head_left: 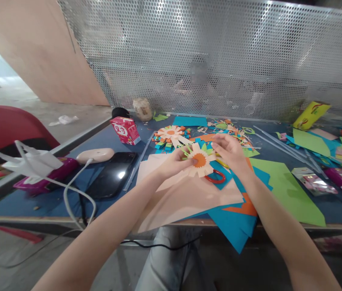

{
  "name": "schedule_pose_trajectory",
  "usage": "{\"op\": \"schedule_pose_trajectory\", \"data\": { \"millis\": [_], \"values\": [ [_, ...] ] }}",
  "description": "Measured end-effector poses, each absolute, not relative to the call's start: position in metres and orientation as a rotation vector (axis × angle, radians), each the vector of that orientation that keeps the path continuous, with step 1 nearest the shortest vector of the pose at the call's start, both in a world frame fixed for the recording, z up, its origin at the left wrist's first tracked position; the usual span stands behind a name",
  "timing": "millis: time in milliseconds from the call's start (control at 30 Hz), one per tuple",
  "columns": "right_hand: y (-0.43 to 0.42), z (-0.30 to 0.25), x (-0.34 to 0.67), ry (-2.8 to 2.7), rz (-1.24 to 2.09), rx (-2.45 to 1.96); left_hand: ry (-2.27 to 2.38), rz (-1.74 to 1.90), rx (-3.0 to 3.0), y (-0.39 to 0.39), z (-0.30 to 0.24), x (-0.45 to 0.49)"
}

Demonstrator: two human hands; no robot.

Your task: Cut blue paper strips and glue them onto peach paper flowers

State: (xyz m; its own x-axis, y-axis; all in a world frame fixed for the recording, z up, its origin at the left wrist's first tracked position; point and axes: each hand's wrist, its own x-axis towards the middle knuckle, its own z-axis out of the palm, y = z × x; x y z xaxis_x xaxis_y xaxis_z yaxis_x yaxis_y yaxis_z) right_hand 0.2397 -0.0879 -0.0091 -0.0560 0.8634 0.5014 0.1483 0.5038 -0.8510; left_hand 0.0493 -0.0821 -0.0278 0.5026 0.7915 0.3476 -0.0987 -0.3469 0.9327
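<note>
My left hand pinches a layered paper flower, its thumb on the front near the orange fringed centre. Cream petals surround that centre, with green and blue paper showing behind. Close to the flower's upper right edge is my right hand, fingers curled and thumb near the fingertips; what lies between them is too small to make out. Below the flower lie scissors with a red handle, their blades hidden. A second paper flower rests behind my left hand. Cream paper sheets lie under my hands.
Blue sheets overhang the table's front edge beside a green sheet. Paper scraps litter the back, before a perforated metal panel. Left are a phone, a red box and a cabled power strip.
</note>
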Motion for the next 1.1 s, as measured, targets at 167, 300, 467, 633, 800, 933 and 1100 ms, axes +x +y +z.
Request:
{"op": "schedule_pose_trajectory", "data": {
  "millis": [167, 300, 467, 633, 800, 933, 1100],
  "values": [
    [-0.091, -0.009, 0.239, -1.541, 0.652, -0.975, 0.631, 1.015, 1.675, -0.083, -0.028, 0.049],
    [-0.092, -0.008, 0.238, -1.559, 0.638, -1.011, 0.652, 0.970, 1.629, -0.083, -0.027, 0.049],
    [-0.093, -0.008, 0.239, -1.590, 0.729, -0.974, 0.654, 1.039, 1.690, -0.081, -0.033, 0.048],
    [-0.103, -0.003, 0.239, -1.908, 0.289, -0.908, 0.676, 1.424, 2.296, -0.080, -0.033, 0.044],
    [-0.112, 0.001, 0.242, -2.031, -0.129, -0.731, 0.438, 1.755, 2.940, -0.080, -0.022, 0.036],
    [-0.115, 0.001, 0.244, -2.076, -0.292, -0.765, 0.464, 1.856, 3.041, -0.081, -0.018, 0.032],
    [-0.121, 0.003, 0.245, -2.160, -0.344, -0.823, 0.456, 1.845, 3.097, -0.082, -0.021, 0.034]
  ]
}}
